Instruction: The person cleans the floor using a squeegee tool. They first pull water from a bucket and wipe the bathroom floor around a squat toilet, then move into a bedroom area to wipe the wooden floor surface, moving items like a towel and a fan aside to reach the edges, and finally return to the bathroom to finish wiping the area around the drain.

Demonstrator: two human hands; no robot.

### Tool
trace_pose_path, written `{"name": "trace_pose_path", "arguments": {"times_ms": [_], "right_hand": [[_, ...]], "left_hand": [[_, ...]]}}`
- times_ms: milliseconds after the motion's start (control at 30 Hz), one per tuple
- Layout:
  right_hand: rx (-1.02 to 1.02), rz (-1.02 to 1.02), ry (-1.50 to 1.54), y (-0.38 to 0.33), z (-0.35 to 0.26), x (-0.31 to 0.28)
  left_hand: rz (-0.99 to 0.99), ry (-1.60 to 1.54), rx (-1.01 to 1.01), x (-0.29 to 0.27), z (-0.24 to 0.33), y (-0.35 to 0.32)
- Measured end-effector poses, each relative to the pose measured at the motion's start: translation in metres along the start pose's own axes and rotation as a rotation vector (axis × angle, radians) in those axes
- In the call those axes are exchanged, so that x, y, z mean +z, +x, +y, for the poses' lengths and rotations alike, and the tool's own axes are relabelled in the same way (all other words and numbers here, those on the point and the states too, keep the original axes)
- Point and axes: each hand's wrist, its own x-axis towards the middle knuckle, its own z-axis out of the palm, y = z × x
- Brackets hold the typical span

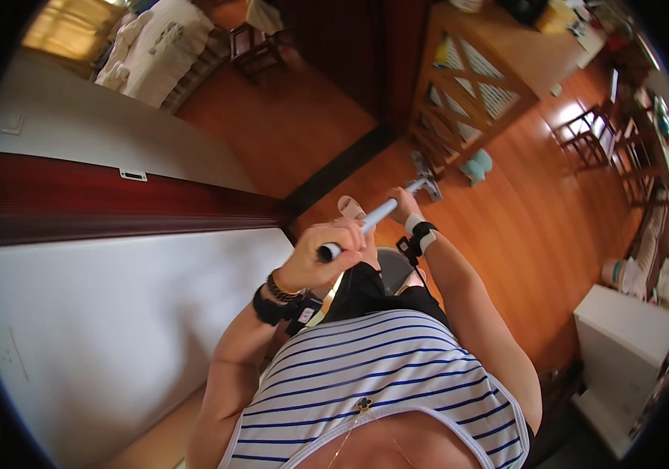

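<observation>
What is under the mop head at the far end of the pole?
The mop head rests on orange wooden floor, beside a lattice-fronted wooden cabinet. The floor directly beneath it is covered.

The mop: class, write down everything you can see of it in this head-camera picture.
The mop has a long, straight, pale grey handle, smooth like metal or plastic, with a dark cap at its near end. It slants away from the person down to a flat head resting on the wooden floor beside a lattice-fronted cabinet. The left hand grips the top end; the right hand holds it lower down.
</observation>
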Motion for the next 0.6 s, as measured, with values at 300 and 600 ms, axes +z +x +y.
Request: {"name": "trace_pose_path", "arguments": {"times_ms": [300,600], "right_hand": [[0.220,0.051,0.216,0.152,-0.027,0.150],[-0.186,-0.255,0.362,0.314,-0.154,0.165]], "left_hand": [[0.141,-0.087,-0.011,-0.191,-0.021,0.054],[0.428,0.042,-0.047,-0.324,0.007,0.075]]}}
